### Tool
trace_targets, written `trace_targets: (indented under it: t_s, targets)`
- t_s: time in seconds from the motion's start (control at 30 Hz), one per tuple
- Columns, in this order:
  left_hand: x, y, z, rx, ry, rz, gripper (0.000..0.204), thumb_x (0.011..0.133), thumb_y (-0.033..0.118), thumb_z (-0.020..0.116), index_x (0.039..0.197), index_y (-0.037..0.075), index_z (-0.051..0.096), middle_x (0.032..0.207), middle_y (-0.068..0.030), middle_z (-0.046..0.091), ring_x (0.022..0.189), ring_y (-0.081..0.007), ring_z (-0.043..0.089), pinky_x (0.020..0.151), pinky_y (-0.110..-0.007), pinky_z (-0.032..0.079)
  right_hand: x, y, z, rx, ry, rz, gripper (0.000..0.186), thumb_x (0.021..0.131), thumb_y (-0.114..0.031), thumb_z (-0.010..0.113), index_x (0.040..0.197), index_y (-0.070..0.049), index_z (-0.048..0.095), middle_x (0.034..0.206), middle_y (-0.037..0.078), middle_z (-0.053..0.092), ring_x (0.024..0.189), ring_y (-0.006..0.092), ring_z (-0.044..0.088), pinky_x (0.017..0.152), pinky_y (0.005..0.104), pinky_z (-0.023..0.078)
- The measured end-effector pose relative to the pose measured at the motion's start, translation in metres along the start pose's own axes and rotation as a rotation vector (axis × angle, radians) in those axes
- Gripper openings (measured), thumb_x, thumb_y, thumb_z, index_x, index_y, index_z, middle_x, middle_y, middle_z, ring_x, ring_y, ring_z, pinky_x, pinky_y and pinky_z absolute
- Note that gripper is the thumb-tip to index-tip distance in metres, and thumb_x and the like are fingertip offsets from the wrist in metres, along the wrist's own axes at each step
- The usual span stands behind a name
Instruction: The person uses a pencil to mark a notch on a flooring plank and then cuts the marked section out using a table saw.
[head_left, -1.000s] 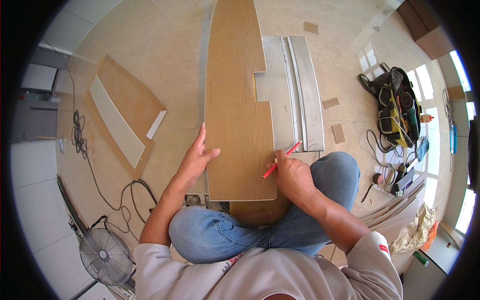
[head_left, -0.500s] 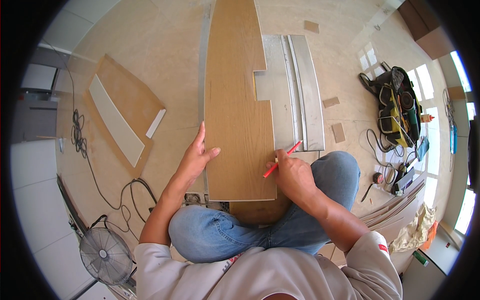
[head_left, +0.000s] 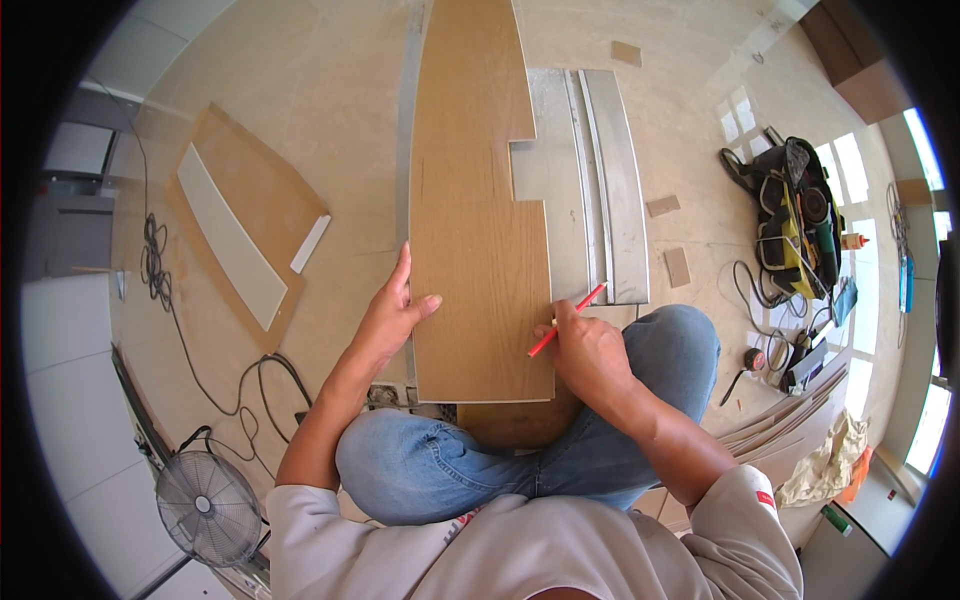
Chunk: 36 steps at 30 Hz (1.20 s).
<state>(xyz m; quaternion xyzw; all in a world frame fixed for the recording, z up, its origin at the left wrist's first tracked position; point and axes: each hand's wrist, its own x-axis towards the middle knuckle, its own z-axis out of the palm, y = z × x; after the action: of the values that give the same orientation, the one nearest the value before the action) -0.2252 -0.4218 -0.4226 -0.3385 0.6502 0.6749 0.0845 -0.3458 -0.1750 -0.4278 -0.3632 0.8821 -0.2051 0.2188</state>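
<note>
A long light-oak plank [head_left: 470, 260] with a notch in its right edge lies lengthwise before me, overlapping a grey metal plate [head_left: 620, 200] with long ridges on the right. My left hand [head_left: 392, 310] grips the plank's left edge, thumb over its face and fingers along the side. My right hand [head_left: 585, 355] holds a red pencil [head_left: 542, 342] at an angle beside the plank's lower right edge; some of its fingertips are hidden. My jeans-clad knees [head_left: 395, 465] are folded below the board.
A brown board with a white strip [head_left: 230, 230] lies left, near coiled cables [head_left: 155, 260] and a floor fan [head_left: 190, 505]. At right are a tool bag [head_left: 800, 230], tape measure [head_left: 754, 360], stacked strips [head_left: 800, 405], crumpled paper [head_left: 830, 460] and small offcuts [head_left: 677, 267].
The pencil in my right hand has shifted very slightly to the right. My left hand stays on the plank's edge, and the plank looks essentially unmoved.
</note>
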Motion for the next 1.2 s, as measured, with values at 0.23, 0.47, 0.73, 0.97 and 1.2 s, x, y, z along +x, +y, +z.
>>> trace_targets:
  t_s: [0.23,0.47,0.73,0.97,1.2]
  targets:
    - [0.003,-0.004,0.000,-0.034,-0.016,0.022,0.087,0.094,-0.001,0.056,0.154,0.005,-0.005,0.151,-0.0170,0.038,0.128,-0.0187,0.048,0.105,-0.029,0.038,0.000,0.004,0.009,-0.041,0.018,-0.034,0.026,0.092,-0.024,0.062,0.091,-0.001,0.051,0.058,0.021,0.059,0.055,0.0405,0.061,0.051,0.0497,0.048]
    - [0.011,-0.027,-0.007,0.015,-0.004,0.122,0.087,0.095,0.005,0.058,0.156,0.012,-0.005,0.143,-0.0127,0.050,0.118,-0.0146,0.054,0.089,-0.026,0.047,0.001,0.002,0.008,-0.045,0.003,-0.039,0.026,0.093,-0.024,0.061,0.089,-0.001,0.050,0.059,0.021,0.060,0.056,0.0405,0.062,0.052,0.0497,0.048]
    - [0.006,-0.009,-0.002,0.014,-0.001,0.023,0.087,0.094,0.000,0.058,0.155,0.006,-0.004,0.150,-0.0167,0.040,0.124,-0.0168,0.050,0.103,-0.028,0.039,0.002,0.006,0.010,-0.042,0.001,-0.045,0.028,0.093,-0.026,0.061,0.087,-0.001,0.049,0.059,0.022,0.059,0.057,0.0415,0.061,0.052,0.0501,0.048]
    - [0.007,-0.011,-0.003,-0.006,-0.006,0.042,0.087,0.094,0.000,0.058,0.155,0.007,-0.004,0.149,-0.0167,0.041,0.123,-0.0167,0.050,0.103,-0.028,0.039,0.003,0.003,0.007,-0.041,0.025,-0.037,0.026,0.092,-0.024,0.062,0.087,-0.002,0.050,0.060,0.022,0.060,0.058,0.0412,0.062,0.052,0.0497,0.048]
    - [0.005,-0.006,-0.001,0.022,0.000,0.029,0.086,0.094,0.000,0.056,0.155,0.006,-0.004,0.149,-0.0165,0.041,0.125,-0.0174,0.050,0.103,-0.028,0.039,0.005,0.004,0.007,-0.043,-0.004,-0.005,0.024,0.090,-0.022,0.063,0.088,-0.001,0.052,0.062,0.022,0.061,0.059,0.0411,0.063,0.054,0.0501,0.048]
